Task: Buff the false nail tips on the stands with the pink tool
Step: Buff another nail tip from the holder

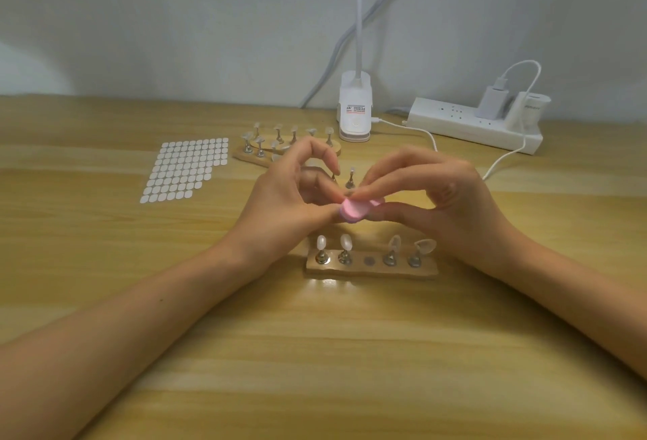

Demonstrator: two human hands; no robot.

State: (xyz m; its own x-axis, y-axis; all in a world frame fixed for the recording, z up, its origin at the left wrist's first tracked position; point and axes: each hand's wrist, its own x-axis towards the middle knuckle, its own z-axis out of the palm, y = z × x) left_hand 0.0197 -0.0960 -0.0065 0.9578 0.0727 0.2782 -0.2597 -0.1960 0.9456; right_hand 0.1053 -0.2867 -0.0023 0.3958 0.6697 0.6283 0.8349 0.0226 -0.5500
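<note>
Both hands meet above the near stand [371,267], a wooden strip on the table [315,352]. The right hand [434,201] pinches the pink tool [353,211] between thumb and forefinger and holds it in the air, its round pink face turned toward the camera. The left hand [287,194] is curled, with its thumb tip against the tool's left edge. It may be gripping something small there, but its own fingers hide the spot and I cannot tell whether it clamps anything.

Four false nail tips [346,241] stand upright on metal pegs on the near stand – two on the left, two on the right – with a bare round spot [368,260] between the pairs. A lone peg [350,178] shows just behind the fingers.

Further back is a second stand [245,156] crowded with tips, and left of it lies a sheet of white stickers [185,170]. By the wall are a white lamp base [354,114] and a power strip [455,122] with a charger [490,103] plugged in.
</note>
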